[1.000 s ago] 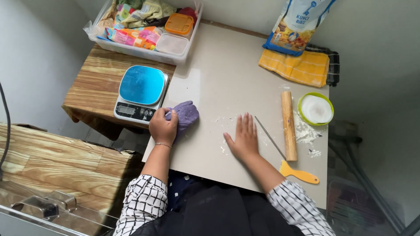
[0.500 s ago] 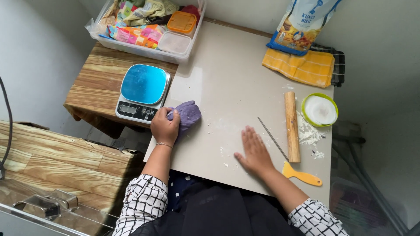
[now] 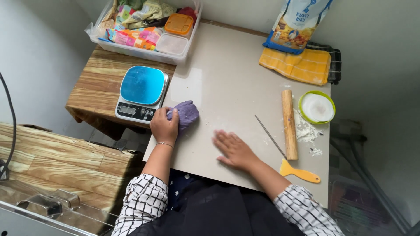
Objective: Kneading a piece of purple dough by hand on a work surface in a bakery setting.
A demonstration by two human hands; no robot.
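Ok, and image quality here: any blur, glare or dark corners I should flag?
Head view: the right hand is smeared by motion blur, fingers soft; the left hand on the purple dough is sharp. A pale sheen sits on the board near the scale. The lower right corner is dim and soft.

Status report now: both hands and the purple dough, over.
Left hand gripping purple dough beside kitchen scale. Right hand flat on board, empty, motion-blurred. Rolling pin and yellow scraper lie apart, right side.
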